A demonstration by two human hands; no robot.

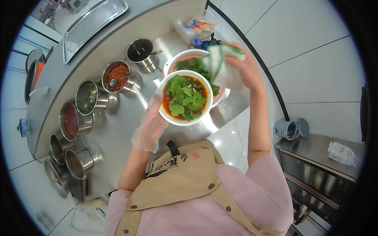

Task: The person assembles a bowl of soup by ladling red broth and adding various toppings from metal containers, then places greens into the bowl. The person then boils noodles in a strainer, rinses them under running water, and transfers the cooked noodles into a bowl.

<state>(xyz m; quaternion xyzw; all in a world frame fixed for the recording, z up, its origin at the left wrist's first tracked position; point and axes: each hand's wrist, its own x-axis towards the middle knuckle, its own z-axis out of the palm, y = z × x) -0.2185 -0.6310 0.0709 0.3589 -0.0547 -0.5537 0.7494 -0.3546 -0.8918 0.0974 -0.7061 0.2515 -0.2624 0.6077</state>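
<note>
My left hand, in a clear plastic glove, grips the left side of a white bowl. Red-brown broth with chopped bits fills the bowl, and green leaves lie on top. In my bare right hand is a white cloth with a green edge, bunched up to the right of the bowl. Partly hidden behind bowl and cloth, a white and red colander holds more leafy greens. Its right side stands near the cloth.
Steel pots line the steel counter at left, among them one with peanuts, one with chopped greens and one with dark liquid. Behind the colander are a blue-capped jar and a plastic box. A metal tray rests on the upper ledge.
</note>
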